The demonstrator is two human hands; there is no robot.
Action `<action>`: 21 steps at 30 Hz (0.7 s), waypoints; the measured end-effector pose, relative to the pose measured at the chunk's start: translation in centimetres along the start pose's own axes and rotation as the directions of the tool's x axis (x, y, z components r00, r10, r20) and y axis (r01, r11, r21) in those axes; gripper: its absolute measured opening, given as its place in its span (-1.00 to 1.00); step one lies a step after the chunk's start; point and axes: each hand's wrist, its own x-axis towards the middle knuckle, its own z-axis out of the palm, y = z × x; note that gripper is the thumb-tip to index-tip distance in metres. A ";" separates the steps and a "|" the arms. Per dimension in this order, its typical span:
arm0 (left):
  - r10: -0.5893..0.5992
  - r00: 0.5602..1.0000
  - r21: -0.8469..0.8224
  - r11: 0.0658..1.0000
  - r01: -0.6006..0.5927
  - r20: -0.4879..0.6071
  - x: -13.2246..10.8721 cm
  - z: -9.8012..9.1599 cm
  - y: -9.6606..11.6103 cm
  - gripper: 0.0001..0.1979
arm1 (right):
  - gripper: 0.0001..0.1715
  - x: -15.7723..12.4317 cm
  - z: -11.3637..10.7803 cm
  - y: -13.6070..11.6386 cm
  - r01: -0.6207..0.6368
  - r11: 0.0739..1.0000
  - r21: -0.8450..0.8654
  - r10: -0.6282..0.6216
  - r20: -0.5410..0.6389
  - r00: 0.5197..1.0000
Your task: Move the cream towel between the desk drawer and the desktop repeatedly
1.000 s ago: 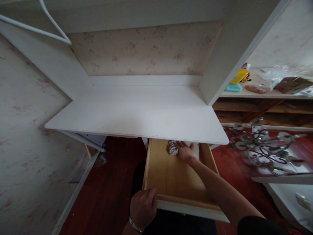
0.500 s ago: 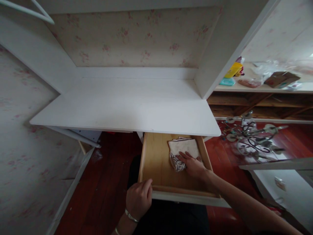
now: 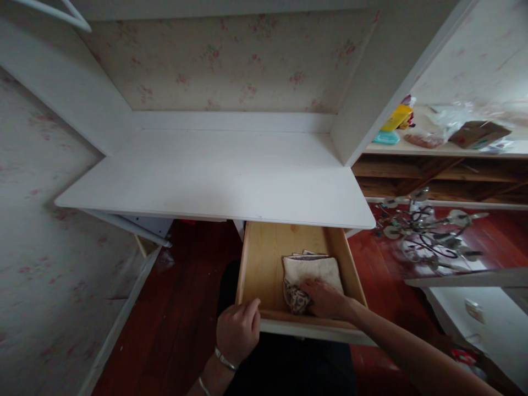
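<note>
A wooden drawer (image 3: 264, 264) is pulled out from beneath the white desk. Inside it, toward the right and front, lies a folded cloth (image 3: 310, 268), cream on one face with a brown-and-white pattern at its bunched corner. My right hand (image 3: 324, 298) presses down on the cloth near the drawer's front, fingers bent over it, their tips partly hidden. My left hand (image 3: 239, 329) is closed over the front left corner of the drawer, with a bracelet at the wrist.
The white desk top (image 3: 231, 176) spreads above the drawer, with side panels rising from it. On the red floor to the right lies a chandelier (image 3: 429, 225). Behind it, a low shelf (image 3: 412, 146) carries bags and a cardboard box (image 3: 478, 135). Floral wallpaper (image 3: 33, 231) covers the left wall.
My right hand has drawn the cloth toward the front of the drawer, and its fingers are more bent. My left hand keeps its hold on the drawer's corner.
</note>
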 end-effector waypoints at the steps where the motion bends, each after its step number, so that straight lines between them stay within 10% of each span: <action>1: -0.002 1.000 0.004 1.000 0.002 -0.002 -0.1 0.0 0.0 -0.75 | -0.32 0.5 -0.1 -0.6 0.007 1.000 -0.003 -0.007 0.008 1.000; 13: -0.040 0.999 -0.036 0.999 0.041 0.021 0.0 -0.2 0.2 -0.76 | -0.63 7.2 -0.8 -10.3 0.193 0.966 -0.171 -0.214 -0.112 0.971; 21: -0.015 1.000 -0.017 1.000 0.015 -0.018 -0.2 -0.1 0.2 -0.75 | -0.62 11.0 -0.9 -11.3 0.217 0.956 -0.199 -0.252 -0.173 0.952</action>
